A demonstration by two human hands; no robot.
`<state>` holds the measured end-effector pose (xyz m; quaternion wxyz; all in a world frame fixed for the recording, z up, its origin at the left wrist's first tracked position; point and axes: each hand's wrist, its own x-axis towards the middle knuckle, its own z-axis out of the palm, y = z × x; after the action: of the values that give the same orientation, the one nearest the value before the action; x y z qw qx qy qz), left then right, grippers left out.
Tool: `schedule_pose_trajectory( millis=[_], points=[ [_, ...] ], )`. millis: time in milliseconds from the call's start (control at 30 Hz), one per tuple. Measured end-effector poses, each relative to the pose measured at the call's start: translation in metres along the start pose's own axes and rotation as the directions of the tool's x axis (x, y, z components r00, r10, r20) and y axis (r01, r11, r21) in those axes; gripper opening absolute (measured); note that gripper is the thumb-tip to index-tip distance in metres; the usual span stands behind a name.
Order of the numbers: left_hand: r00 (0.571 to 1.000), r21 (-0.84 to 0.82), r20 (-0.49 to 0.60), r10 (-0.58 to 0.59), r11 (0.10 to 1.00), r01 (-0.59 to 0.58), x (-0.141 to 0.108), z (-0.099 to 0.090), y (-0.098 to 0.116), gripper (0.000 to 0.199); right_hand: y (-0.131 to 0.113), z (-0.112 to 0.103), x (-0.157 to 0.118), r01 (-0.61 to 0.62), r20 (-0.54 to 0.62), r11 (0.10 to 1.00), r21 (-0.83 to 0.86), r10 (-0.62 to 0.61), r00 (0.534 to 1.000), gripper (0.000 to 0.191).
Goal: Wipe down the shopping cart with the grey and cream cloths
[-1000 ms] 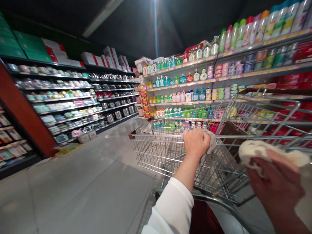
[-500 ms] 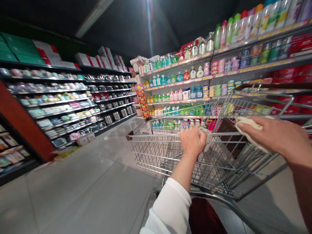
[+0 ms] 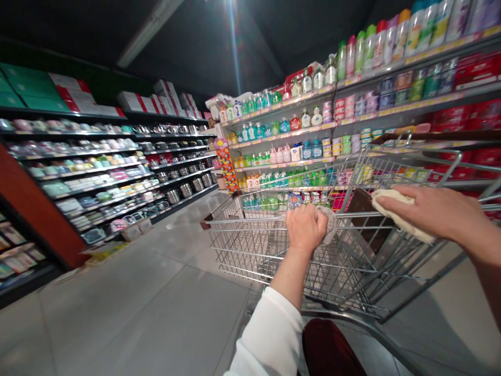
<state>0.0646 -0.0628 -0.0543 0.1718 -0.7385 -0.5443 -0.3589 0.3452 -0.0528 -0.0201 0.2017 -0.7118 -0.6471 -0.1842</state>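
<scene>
A wire shopping cart (image 3: 250, 250) stands side-on before me. My left hand (image 3: 305, 227) is closed round its near top rail, with a greyish cloth (image 3: 330, 225) bunched at the thumb side. Farther right, my right hand (image 3: 442, 209) presses a cream cloth (image 3: 391, 201) against the same rail, its thumb lying along the top and the other fingers hidden below. Inside the basket by the right hand is a dark brown panel (image 3: 364, 203). Nothing else shows in the cart's basket.
Shelves of soap and spray bottles (image 3: 305, 122) rise behind the cart. Pots and dishes fill the shelves (image 3: 94, 151) at the left, with boxes (image 3: 31, 86) on top. Grey floor tiles (image 3: 144, 297) spread out at the front left. A brown post (image 3: 35, 203) edges the left side.
The view has shifted slightly, so the cart and shelves sit a little farther left. Both hands keep their places on the rail, the right cloth perhaps slid slightly along it.
</scene>
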Motion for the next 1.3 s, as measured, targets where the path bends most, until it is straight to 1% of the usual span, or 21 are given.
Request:
schedule_pose_trajectory(
  millis=[133,267,367,467,567,633,733,800,833,900,967,1067,1133,1200,1233,1300],
  points=[
    [0.999,0.015,0.001,0.032,0.999,-0.032,0.0,0.0,-0.002,0.021,0.009,0.009,0.003,0.042,-0.054,0.998,-0.046,-0.045,0.998,0.108],
    [1.0,0.033,0.008,0.018,0.999,-0.018,-0.001,-0.001,-0.01,0.022,0.014,0.014,0.002,0.054,-0.078,0.996,-0.074,-0.06,0.995,0.105],
    [1.0,0.073,0.001,-0.011,0.997,0.011,-0.004,-0.004,-0.033,0.021,0.014,0.013,0.0,0.055,-0.078,0.996,-0.075,-0.06,0.995,0.105],
    [0.998,0.12,-0.011,-0.065,0.991,0.066,-0.007,-0.009,-0.067,0.022,0.008,0.007,-0.004,0.04,-0.057,0.997,-0.063,-0.044,0.997,0.11],
    [0.993,0.152,-0.003,-0.122,0.981,0.121,-0.009,-0.014,-0.099,0.025,-0.001,-0.001,-0.007,0.001,0.012,0.999,-0.039,-0.001,1.0,0.113],
    [0.989,0.162,-0.004,-0.15,0.975,0.149,-0.008,-0.016,-0.112,0.027,-0.007,-0.007,-0.009,-0.013,0.037,1.0,-0.012,0.014,0.999,0.109],
    [0.978,0.172,-0.031,-0.208,0.962,0.21,-0.006,-0.017,-0.114,0.03,-0.016,-0.014,-0.01,-0.016,0.032,1.0,0.019,0.016,0.999,0.093],
    [0.971,0.167,-0.042,-0.237,0.956,0.241,-0.005,-0.017,-0.106,0.031,-0.023,-0.019,-0.01,-0.052,0.068,0.998,0.024,0.051,0.996,0.082],
    [0.97,0.158,-0.041,-0.239,0.957,0.242,-0.004,-0.017,-0.098,0.032,-0.027,-0.022,-0.009,-0.071,0.097,0.997,0.026,0.068,0.993,0.077],
    [0.976,0.12,-0.03,-0.214,0.969,0.216,-0.002,-0.016,-0.073,0.034,-0.036,-0.027,-0.01,-0.084,0.134,0.996,0.036,0.079,0.988,0.072],
    [0.986,0.059,-0.018,-0.165,0.984,0.166,0.0,-0.013,-0.037,0.034,-0.046,-0.032,-0.012,-0.089,0.156,0.995,0.042,0.081,0.984,0.072],
    [0.996,-0.048,-0.007,-0.084,0.995,0.084,0.005,-0.003,0.025,0.035,-0.06,-0.04,-0.017,-0.117,0.186,0.993,0.008,0.113,0.976,0.072],
    [0.997,-0.087,-0.008,-0.072,0.994,0.071,0.009,0.002,0.057,0.036,-0.064,-0.045,-0.021,-0.133,0.186,0.991,-0.023,0.135,0.973,0.069],
    [0.998,-0.103,0.002,-0.07,0.992,0.07,0.012,0.005,0.073,0.035,-0.064,-0.047,-0.023,-0.142,0.184,0.989,-0.044,0.147,0.972,0.067],
    [0.998,-0.104,0.011,-0.059,0.993,0.06,0.013,0.005,0.075,0.035,-0.063,-0.048,-0.024,-0.139,0.187,0.989,-0.049,0.146,0.971,0.067],
    [0.999,-0.101,0.029,-0.016,0.995,0.019,0.013,0.004,0.072,0.034,-0.06,-0.048,-0.024,-0.132,0.192,0.989,-0.06,0.141,0.971,0.068]
  ],
)
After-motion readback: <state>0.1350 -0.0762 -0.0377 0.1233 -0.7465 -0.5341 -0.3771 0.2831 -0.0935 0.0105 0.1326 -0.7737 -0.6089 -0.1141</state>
